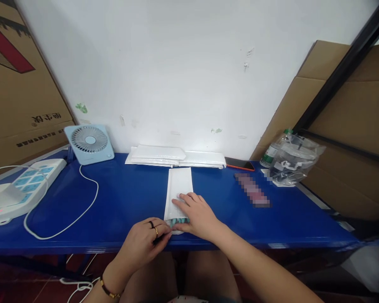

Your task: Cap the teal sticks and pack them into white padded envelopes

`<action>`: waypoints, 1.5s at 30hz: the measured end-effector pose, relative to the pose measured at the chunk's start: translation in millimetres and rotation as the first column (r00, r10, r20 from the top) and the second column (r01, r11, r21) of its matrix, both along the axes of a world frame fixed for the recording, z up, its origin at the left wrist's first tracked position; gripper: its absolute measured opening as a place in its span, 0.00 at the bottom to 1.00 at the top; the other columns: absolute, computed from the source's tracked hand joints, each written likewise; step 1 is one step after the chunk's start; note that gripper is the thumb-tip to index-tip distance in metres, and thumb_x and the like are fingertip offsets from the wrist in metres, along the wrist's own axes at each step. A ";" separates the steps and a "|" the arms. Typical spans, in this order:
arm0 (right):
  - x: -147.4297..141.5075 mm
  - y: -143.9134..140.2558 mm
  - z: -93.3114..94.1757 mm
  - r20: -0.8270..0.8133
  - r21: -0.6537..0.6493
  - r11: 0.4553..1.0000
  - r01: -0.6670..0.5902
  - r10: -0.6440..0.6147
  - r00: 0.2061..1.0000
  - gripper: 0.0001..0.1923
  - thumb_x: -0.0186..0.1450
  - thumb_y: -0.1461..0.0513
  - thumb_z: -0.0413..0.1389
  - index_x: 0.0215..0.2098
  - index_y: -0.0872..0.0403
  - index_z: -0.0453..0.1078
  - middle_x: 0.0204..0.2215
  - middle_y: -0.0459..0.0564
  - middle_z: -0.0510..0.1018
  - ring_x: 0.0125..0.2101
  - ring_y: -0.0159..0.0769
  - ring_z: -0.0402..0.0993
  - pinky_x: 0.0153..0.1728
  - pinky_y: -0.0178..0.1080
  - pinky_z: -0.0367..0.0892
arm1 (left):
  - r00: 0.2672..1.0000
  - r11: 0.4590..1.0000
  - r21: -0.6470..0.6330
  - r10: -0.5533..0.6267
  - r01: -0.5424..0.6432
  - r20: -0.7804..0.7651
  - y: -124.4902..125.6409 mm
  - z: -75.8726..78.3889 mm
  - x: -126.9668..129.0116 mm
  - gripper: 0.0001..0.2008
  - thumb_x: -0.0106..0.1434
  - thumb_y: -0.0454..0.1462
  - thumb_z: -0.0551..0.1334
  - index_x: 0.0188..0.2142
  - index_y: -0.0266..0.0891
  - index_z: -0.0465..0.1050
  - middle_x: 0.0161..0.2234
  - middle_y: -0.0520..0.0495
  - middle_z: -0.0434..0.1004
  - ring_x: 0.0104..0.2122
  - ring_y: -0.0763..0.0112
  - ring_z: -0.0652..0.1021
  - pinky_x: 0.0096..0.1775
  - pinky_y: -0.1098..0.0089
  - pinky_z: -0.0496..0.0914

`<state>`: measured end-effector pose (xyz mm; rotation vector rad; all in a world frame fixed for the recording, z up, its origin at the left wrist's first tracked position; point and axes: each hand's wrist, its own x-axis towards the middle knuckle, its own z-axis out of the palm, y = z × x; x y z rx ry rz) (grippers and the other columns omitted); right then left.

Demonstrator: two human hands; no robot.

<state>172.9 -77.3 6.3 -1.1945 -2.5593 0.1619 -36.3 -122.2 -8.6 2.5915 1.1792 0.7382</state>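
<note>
A white padded envelope (178, 185) lies lengthwise on the blue table (129, 198), its open end toward me. A teal item (177, 220) sticks out of that open end. My right hand (198, 214) lies flat on the envelope's near part, fingers spread, pressing it down. My left hand (143, 244), with rings and a bracelet, pinches the envelope's near edge at the opening beside the teal item.
A stack of white envelopes (177, 156) lies by the wall. A small blue fan (89, 144), a power strip (22, 185) and a white cable (82, 198) are at left. A phone (239, 163), a bottle (271, 152) and a clear plastic bag (292, 162) are at right.
</note>
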 end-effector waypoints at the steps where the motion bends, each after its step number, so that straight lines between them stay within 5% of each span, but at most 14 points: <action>1: -1.3 2.8 2.1 0.019 0.005 1.000 0.011 -0.011 1.000 0.32 0.59 0.45 0.53 0.58 0.47 0.59 0.56 0.53 0.64 0.52 0.47 0.58 0.49 0.48 0.58 | 1.000 1.000 0.000 0.009 -0.009 -0.001 -0.5 -0.7 -0.4 0.09 0.64 0.37 0.52 0.37 0.44 0.71 0.35 0.49 0.76 0.36 0.70 0.75 0.41 0.69 0.69; 4: -3.7 7.9 8.0 0.040 0.008 1.000 0.023 -0.024 0.999 0.27 0.60 0.48 0.54 0.54 0.47 0.63 0.52 0.52 0.67 0.47 0.44 0.60 0.44 0.44 0.60 | 1.000 1.000 0.001 0.028 -0.028 -0.006 -2.4 0.2 -1.5 0.09 0.64 0.36 0.52 0.36 0.44 0.71 0.34 0.50 0.77 0.36 0.70 0.75 0.40 0.69 0.69; 9: -8.9 2.7 12.2 -0.017 0.028 0.999 0.032 -0.032 0.999 0.36 0.52 0.42 0.56 0.54 0.49 0.63 0.52 0.53 0.66 0.50 0.47 0.57 0.48 0.46 0.54 | 1.000 0.999 0.048 0.012 -0.013 0.024 -4.8 0.5 -2.1 0.08 0.62 0.35 0.53 0.34 0.43 0.71 0.32 0.50 0.77 0.37 0.70 0.76 0.43 0.69 0.69; 18: -18.6 -2.0 6.9 -0.076 0.051 0.995 0.091 -0.087 0.993 0.32 0.51 0.45 0.58 0.50 0.51 0.65 0.51 0.53 0.67 0.51 0.47 0.57 0.51 0.48 0.50 | 0.993 0.960 0.277 -0.001 -0.031 0.114 -3.3 -8.6 -3.6 0.07 0.60 0.35 0.56 0.32 0.40 0.73 0.28 0.47 0.78 0.30 0.71 0.78 0.35 0.72 0.72; 22: -23.0 0.8 2.9 -0.089 0.061 0.990 0.128 -0.122 0.988 0.24 0.53 0.55 0.59 0.48 0.51 0.67 0.50 0.52 0.69 0.51 0.46 0.59 0.50 0.48 0.53 | 0.995 0.966 0.258 0.010 -0.036 0.099 -3.7 -8.0 -3.6 0.06 0.59 0.34 0.56 0.31 0.40 0.73 0.29 0.47 0.78 0.30 0.71 0.78 0.35 0.72 0.72; 25: -11.6 6.4 7.4 -0.100 0.007 0.999 0.054 -0.053 0.994 0.23 0.55 0.59 0.59 0.49 0.49 0.67 0.49 0.50 0.70 0.51 0.44 0.61 0.49 0.46 0.56 | 0.996 0.973 0.228 0.016 -0.035 0.085 -3.8 -8.3 -4.3 0.05 0.59 0.33 0.57 0.30 0.40 0.72 0.29 0.48 0.78 0.31 0.70 0.78 0.35 0.71 0.71; 32: 28.2 13.6 8.0 -0.210 -0.155 0.979 -0.133 0.098 0.973 0.38 0.50 0.47 0.62 0.57 0.49 0.62 0.58 0.55 0.62 0.57 0.46 0.58 0.54 0.46 0.57 | 0.998 0.975 0.219 0.007 -0.022 0.066 -3.1 -10.4 -5.2 0.05 0.59 0.33 0.57 0.31 0.39 0.72 0.28 0.48 0.78 0.33 0.69 0.78 0.36 0.71 0.71; 37: 24.3 16.5 -3.2 -0.186 -0.024 0.990 -0.142 0.135 0.973 0.24 0.60 0.54 0.57 0.54 0.50 0.65 0.52 0.53 0.69 0.56 0.43 0.60 0.55 0.46 0.57 | 0.998 0.973 0.228 0.014 -0.028 0.065 -2.3 -10.3 -4.4 0.05 0.60 0.34 0.57 0.30 0.39 0.72 0.27 0.48 0.78 0.33 0.69 0.78 0.35 0.71 0.71; 41: 27.2 17.5 -2.2 -0.224 -0.070 0.980 -0.188 0.168 0.960 0.32 0.54 0.52 0.61 0.55 0.49 0.64 0.55 0.53 0.66 0.57 0.44 0.59 0.54 0.45 0.60 | 0.997 0.971 0.238 0.008 -0.025 0.074 -2.2 -9.3 -4.4 0.06 0.60 0.34 0.56 0.31 0.40 0.72 0.27 0.48 0.77 0.32 0.69 0.78 0.35 0.72 0.71; 45: 28.3 17.4 -2.5 -0.212 -0.055 0.985 -0.162 0.146 0.966 0.23 0.61 0.58 0.56 0.55 0.49 0.64 0.53 0.53 0.69 0.56 0.42 0.61 0.54 0.44 0.61 | 0.996 0.972 0.232 0.012 -0.032 0.088 -3.2 -8.7 -4.6 0.07 0.60 0.35 0.55 0.31 0.41 0.72 0.26 0.49 0.76 0.28 0.72 0.77 0.34 0.72 0.71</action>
